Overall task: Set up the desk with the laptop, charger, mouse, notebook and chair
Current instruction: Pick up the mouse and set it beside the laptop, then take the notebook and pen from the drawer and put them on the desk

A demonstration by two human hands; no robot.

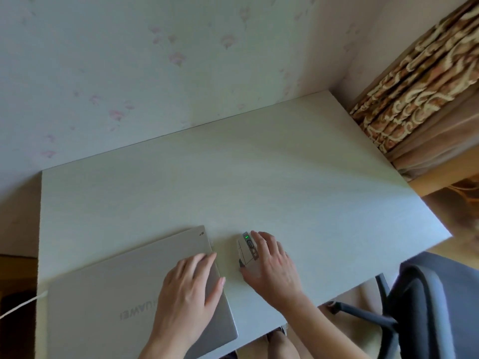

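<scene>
Resting flat on closed silver laptop [134, 288], lower left of frame: left hand [189, 288], fingers spread, gripping nothing. Right hand [272, 268], lower centre: draped over grey mouse [247, 251], green light showing, just beside laptop. White desk [285, 177] fills centre. White cable [23, 304] at laptop's left edge. Dark chair [425, 307], lower right.

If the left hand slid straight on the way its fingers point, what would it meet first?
The left hand lies flat on the closed laptop, fingers aimed up-right. Past the lid's right edge comes bare desk; the mouse seems just right of that line, though depth is unclear.
</scene>
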